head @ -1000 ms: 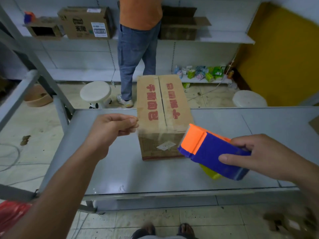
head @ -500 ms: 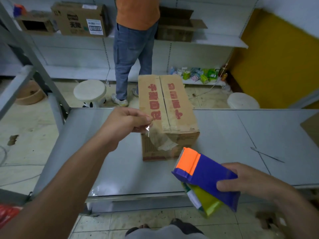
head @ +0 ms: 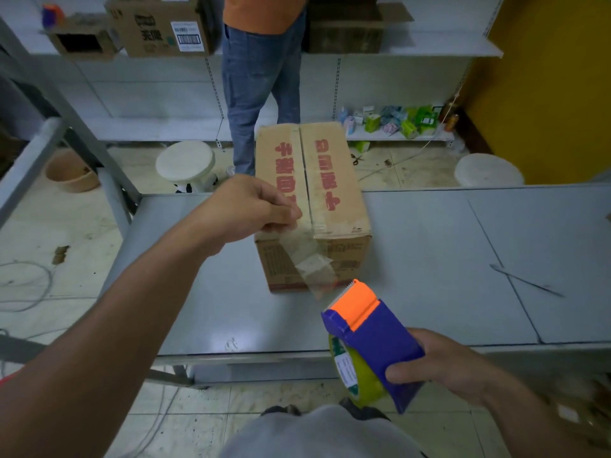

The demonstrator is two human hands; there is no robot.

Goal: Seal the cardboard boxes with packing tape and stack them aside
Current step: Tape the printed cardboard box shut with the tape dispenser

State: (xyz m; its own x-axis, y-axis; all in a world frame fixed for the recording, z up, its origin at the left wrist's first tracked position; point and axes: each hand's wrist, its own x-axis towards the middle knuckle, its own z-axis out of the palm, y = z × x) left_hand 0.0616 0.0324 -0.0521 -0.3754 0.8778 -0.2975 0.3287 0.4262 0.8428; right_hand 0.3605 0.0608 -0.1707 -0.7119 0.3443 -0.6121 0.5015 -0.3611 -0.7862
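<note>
A closed cardboard box (head: 327, 180) with red characters on its flaps stands on the grey metal table (head: 429, 259). My left hand (head: 244, 208) pinches the free end of a clear tape strip (head: 310, 259) over the box's near top edge, left of the centre seam. The strip runs down and right to a blue and orange tape dispenser (head: 370, 328) with a yellow roll. My right hand (head: 439, 368) grips the dispenser near the table's front edge.
A person in jeans (head: 261, 81) stands behind the box at white shelving with more cardboard boxes (head: 158, 26). Two white stools (head: 185, 161) (head: 487, 171) stand beyond the table. A thin dark rod (head: 525, 280) lies on the table's right side.
My right hand pulled the dispenser back and down toward me, drawing out a longer tape strip. My left hand moved onto the box's near top edge with the tape end.
</note>
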